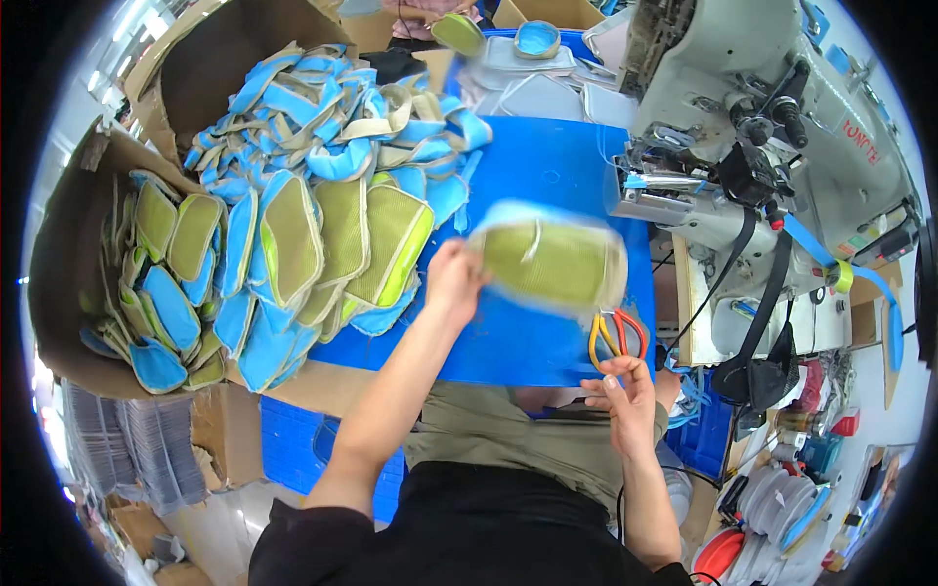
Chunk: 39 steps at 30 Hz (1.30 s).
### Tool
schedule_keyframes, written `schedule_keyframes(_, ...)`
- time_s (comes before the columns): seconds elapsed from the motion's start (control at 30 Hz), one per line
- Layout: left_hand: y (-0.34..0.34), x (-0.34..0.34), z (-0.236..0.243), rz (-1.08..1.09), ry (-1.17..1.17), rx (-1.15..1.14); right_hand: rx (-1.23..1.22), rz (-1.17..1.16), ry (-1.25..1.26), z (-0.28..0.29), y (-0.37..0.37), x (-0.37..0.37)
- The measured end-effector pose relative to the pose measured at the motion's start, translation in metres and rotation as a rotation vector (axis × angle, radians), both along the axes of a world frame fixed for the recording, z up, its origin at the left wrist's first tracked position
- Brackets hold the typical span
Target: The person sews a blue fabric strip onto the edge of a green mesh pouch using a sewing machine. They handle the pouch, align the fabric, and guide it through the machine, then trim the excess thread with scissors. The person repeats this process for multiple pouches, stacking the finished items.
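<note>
A green mesh fabric pouch (pixel 547 262) with a beige edge and some blue hangs blurred over the blue table. My left hand (pixel 456 283) is closed on its left end. A pale strip shows across its upper face. Just below its right corner are yellow and red tool handles (pixel 619 337), spread apart; the tool's head is hidden or blurred. My right hand (pixel 628 396) is at the lower ends of these handles, its fingers partly curled but apart, with no clear grip on them. Similar green and blue pouches (pixel 337 239) lie piled beside my left hand.
A cardboard box (pixel 59 254) on the left holds more pouches. Behind them is a heap of blue and beige fabric strips (pixel 313 107). A sewing machine (pixel 772 127) stands at the right over the blue table (pixel 547 156). Another person (pixel 430 12) is at the far side.
</note>
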<state>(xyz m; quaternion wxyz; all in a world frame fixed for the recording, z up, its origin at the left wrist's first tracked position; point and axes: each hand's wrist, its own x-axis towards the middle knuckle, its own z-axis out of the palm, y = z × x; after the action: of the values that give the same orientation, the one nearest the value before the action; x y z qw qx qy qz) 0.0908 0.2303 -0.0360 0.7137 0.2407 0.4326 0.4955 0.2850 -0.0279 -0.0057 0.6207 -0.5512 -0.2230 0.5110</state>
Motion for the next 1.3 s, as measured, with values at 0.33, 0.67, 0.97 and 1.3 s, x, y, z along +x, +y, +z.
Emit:
schedule_keyframes(0.33,-0.076,0.036,-0.001,-0.479,0.194,0.308,-0.047,0.201,-0.002,-0.003,-0.021,-0.021)
schedule_keyframes(0.67,-0.114,-0.08,0.021,-0.351,0.828,0.65,-0.1,0.213,-0.728,-0.002,0.007,-0.005)
schedule_keyframes(0.97,-0.069,-0.159,0.069,0.098,1.254,0.943,-0.075,0.124,-1.479,-0.03,0.026,0.019)
schedule_keyframes(1.3,0.006,-0.186,0.122,0.253,1.524,1.143,-0.047,0.086,-1.518,-0.047,0.022,0.016)
